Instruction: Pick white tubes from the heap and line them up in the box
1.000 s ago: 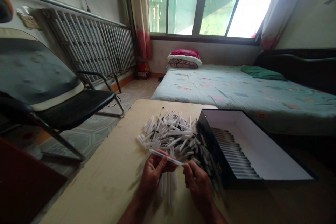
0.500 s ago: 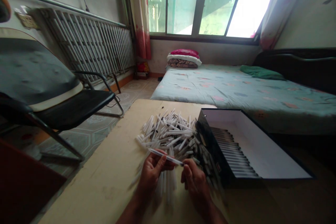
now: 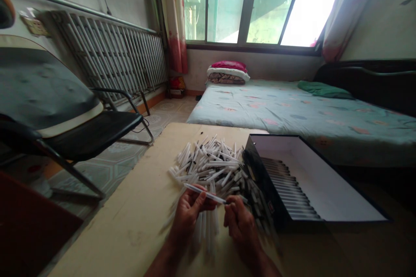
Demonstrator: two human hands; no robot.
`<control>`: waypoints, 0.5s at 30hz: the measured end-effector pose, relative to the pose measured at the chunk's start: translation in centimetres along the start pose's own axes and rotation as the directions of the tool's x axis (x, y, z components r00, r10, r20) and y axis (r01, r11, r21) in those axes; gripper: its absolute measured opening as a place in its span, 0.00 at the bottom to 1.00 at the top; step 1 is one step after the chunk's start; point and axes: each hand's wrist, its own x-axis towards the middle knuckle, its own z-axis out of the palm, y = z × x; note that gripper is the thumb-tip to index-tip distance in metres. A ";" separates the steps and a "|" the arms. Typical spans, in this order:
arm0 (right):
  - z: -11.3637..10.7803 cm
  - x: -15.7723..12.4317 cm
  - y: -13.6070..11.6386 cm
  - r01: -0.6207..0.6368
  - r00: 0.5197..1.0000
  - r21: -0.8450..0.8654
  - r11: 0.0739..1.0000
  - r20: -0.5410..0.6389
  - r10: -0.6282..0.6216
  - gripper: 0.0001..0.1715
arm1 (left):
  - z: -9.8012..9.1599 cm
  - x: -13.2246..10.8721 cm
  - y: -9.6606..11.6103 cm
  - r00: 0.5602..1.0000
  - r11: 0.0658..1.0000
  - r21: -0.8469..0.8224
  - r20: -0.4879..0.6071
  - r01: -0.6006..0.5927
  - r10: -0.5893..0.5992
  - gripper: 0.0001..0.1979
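A white pen barrel [image 3: 208, 194] lies slantwise between my hands above the table. My left hand [image 3: 191, 207] is closed round it, thumb on top and fingers beneath. At the pen's dark right end, my right hand [image 3: 238, 216] pinches with curled fingers; the small part inside them is mostly hidden. Beyond my hands spreads a heap of white pen barrels [image 3: 211, 162], mixed with black pieces. Right of the heap lies a bunch of dark pen parts [image 3: 256, 186], against a dark-edged open box [image 3: 341, 186]. Inside that box, assembled pens [image 3: 289, 190] lie in a row.
All this rests on a pale yellow table [image 3: 136, 207]. One tiny black piece [image 3: 202, 133] sits near its far edge. A folding chair [image 3: 94, 130] stands at the left. Past the table is a bed [image 3: 260, 99] with folded bedding [image 3: 227, 72] under the window.
Hardly anything differs. My right fingers have shifted very slightly at the pen's end, while the left hand keeps the same hold.
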 end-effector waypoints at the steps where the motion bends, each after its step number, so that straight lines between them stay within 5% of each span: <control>1: 0.0 0.0 0.1 -0.007 1.000 -0.003 1.000 -0.001 0.007 0.12 | 0.0 0.0 0.0 1.000 1.000 0.001 0.009 0.002 -0.002 0.14; 4: 0.1 -0.1 0.3 -0.033 0.999 -0.003 0.999 0.012 0.033 0.20 | 0.0 -0.1 -0.1 1.000 1.000 0.012 0.031 0.001 -0.002 0.14; 11: 0.2 -0.1 0.5 -0.018 1.000 0.012 1.000 0.018 0.017 0.12 | -0.5 0.1 -0.5 0.999 1.000 0.018 0.044 -0.008 0.007 0.12; 15: 0.3 -0.2 0.7 -0.037 0.999 -0.003 0.999 0.007 0.037 0.20 | -0.9 0.2 -0.8 0.995 0.999 0.039 0.104 -0.010 0.006 0.11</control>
